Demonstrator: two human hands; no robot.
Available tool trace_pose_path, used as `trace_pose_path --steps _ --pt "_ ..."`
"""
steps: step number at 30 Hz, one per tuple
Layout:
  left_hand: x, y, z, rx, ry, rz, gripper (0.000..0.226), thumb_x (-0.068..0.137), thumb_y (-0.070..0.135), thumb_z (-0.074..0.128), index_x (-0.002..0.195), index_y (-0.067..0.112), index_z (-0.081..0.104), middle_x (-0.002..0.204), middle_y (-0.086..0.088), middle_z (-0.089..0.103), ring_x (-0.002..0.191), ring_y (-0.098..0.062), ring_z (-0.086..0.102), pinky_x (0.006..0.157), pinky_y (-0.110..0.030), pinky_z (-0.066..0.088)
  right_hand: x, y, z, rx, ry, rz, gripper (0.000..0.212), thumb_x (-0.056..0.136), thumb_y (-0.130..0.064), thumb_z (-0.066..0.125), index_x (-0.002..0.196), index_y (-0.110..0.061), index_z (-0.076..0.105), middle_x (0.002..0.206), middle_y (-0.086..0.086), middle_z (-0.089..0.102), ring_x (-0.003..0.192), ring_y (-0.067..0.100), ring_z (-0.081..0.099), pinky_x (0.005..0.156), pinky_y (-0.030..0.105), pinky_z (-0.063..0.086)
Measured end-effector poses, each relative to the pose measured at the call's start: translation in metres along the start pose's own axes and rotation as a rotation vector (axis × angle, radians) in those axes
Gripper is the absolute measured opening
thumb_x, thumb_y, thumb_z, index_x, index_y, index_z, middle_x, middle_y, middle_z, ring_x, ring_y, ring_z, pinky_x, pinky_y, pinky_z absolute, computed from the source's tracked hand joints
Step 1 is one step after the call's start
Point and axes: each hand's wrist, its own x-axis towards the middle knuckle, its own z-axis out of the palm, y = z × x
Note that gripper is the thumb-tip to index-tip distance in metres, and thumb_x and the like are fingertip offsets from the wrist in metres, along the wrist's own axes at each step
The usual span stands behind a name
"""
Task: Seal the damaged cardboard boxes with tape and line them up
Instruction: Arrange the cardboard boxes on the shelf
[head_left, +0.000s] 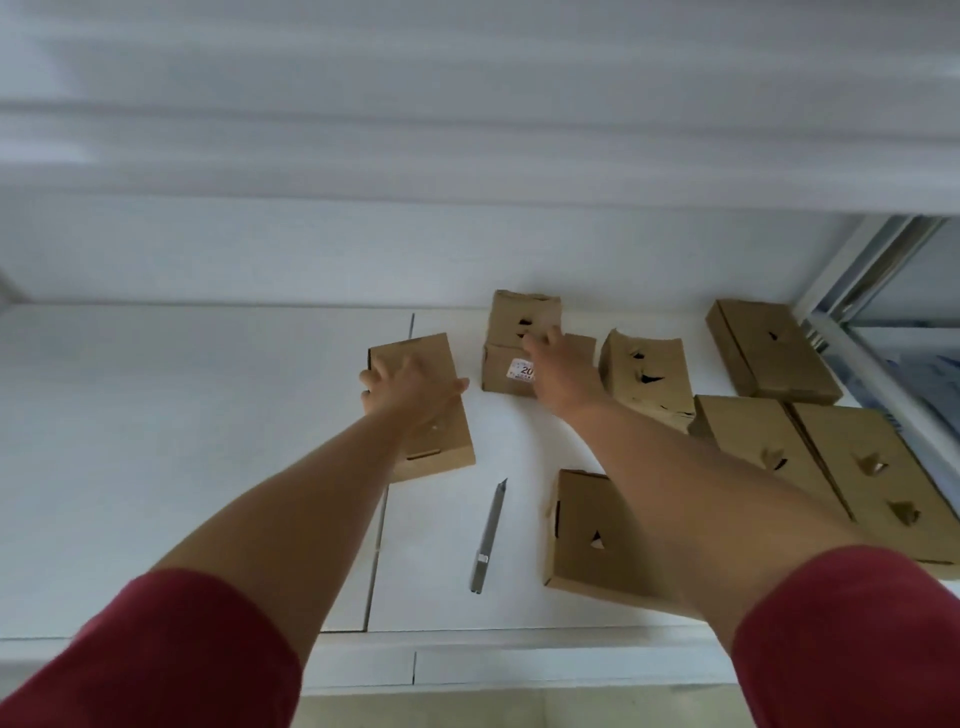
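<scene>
Several brown cardboard boxes with torn holes lie on a white table (182, 441). My left hand (405, 387) grips one flat box (441, 447) across its top, thumb on its right edge and fingers on its left edge. My right hand (558, 369) reaches over a stack of two boxes at the back: a holed upper box (524, 317) on a lower box with a white label (501, 371). The fingers touch the upper box; the grip is hidden. A torn box (649, 374) stands just right of that hand.
A grey utility knife (488, 535) lies between my arms. Another box (587, 535) lies under my right forearm. Three more boxes (769, 353) (748, 436) (878, 478) sit at the right, near the table edge and a metal frame (852, 275). A wall backs the table.
</scene>
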Motion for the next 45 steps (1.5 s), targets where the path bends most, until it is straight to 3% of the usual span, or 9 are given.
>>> trace_pose_path --steps 4,8,14,19,22,24,28,41,45 --pt "0.009 0.011 0.000 0.000 -0.077 0.132 0.068 0.087 0.061 0.051 0.136 0.015 0.043 0.142 -0.018 0.027 0.124 -0.041 0.031 0.102 -0.048 0.036 -0.021 0.005 0.007 0.034 0.026 -0.072 0.055 0.087 0.006 0.052 0.137 -0.015 0.043 0.134 0.007 0.043 0.114 0.031 0.051 0.074 0.034 0.045" --pt "0.010 0.018 -0.003 -0.113 0.024 0.134 0.058 0.094 0.046 0.048 0.140 0.012 0.042 0.144 -0.018 0.034 0.131 -0.038 0.033 0.108 -0.046 0.031 -0.047 0.016 0.003 0.025 0.183 -0.030 0.050 0.096 -0.010 0.050 0.144 -0.014 0.040 0.150 0.010 0.037 0.146 0.033 0.023 0.115 0.042 0.027" --pt "-0.040 0.061 0.007 -0.249 0.411 0.410 0.047 0.090 0.028 0.053 0.132 0.008 0.047 0.131 -0.016 0.044 0.118 -0.036 0.043 0.099 -0.045 0.038 -0.098 0.050 -0.006 0.414 0.423 0.597 0.046 0.090 -0.023 0.054 0.129 -0.001 0.044 0.127 0.020 0.047 0.116 0.038 0.046 0.094 0.043 0.040" --pt "-0.106 0.094 0.041 -0.250 0.110 0.782 0.038 0.092 0.040 0.059 0.119 0.014 0.054 0.115 -0.004 0.057 0.102 -0.024 0.060 0.073 -0.032 0.045 -0.126 0.078 -0.003 0.645 0.200 0.506 0.045 0.094 -0.025 0.056 0.133 -0.007 0.044 0.134 0.011 0.048 0.111 0.029 0.056 0.084 0.036 0.048" --pt "-0.136 0.101 0.059 0.073 -0.296 0.947 0.093 0.068 0.074 0.069 0.142 0.032 0.034 0.141 0.000 0.041 0.133 -0.022 0.037 0.102 -0.034 0.033 -0.162 0.097 -0.005 0.526 0.087 0.380 0.051 0.088 -0.043 0.059 0.130 -0.017 0.046 0.131 0.007 0.052 0.119 0.028 0.053 0.094 0.041 0.047" --pt "-0.147 0.101 0.069 0.441 -0.413 0.974 0.123 0.053 0.087 0.066 0.150 0.040 0.006 0.158 0.000 0.017 0.144 -0.024 0.014 0.117 -0.046 0.015 -0.192 0.109 -0.004 0.380 -0.194 0.241 0.089 0.071 -0.071 0.054 0.146 -0.029 0.029 0.153 0.003 0.030 0.141 0.028 0.030 0.110 0.042 0.034" --pt "-0.149 0.096 0.070 0.621 -0.412 0.890 0.132 0.053 0.077 0.076 0.154 0.038 0.000 0.163 0.003 0.005 0.148 -0.025 0.004 0.120 -0.048 0.004 -0.222 0.120 0.004 0.156 -0.479 0.048 0.127 0.056 -0.082 0.063 0.153 -0.038 -0.007 0.163 -0.005 -0.015 0.150 0.024 -0.015 0.120 0.043 0.005" --pt "-0.160 0.064 0.073 0.215 -0.002 0.325 0.068 0.093 0.042 0.061 0.149 0.018 0.031 0.148 -0.009 0.039 0.132 -0.030 0.044 0.100 -0.045 0.044 -0.246 0.073 0.012 -0.158 -0.275 0.265 0.128 0.070 -0.096 0.020 0.153 0.001 0.008 0.160 0.019 -0.001 0.130 0.040 0.037 0.106 0.046 0.031" --pt "-0.161 0.047 0.073 0.340 -0.005 0.134 0.063 0.092 0.044 0.055 0.143 0.014 0.035 0.146 -0.013 0.037 0.131 -0.034 0.041 0.098 -0.046 0.044 -0.242 0.066 0.012 -0.195 -0.296 0.295 0.127 0.073 -0.094 0.018 0.152 0.004 0.012 0.160 0.022 0.007 0.139 0.042 0.026 0.110 0.048 0.027"
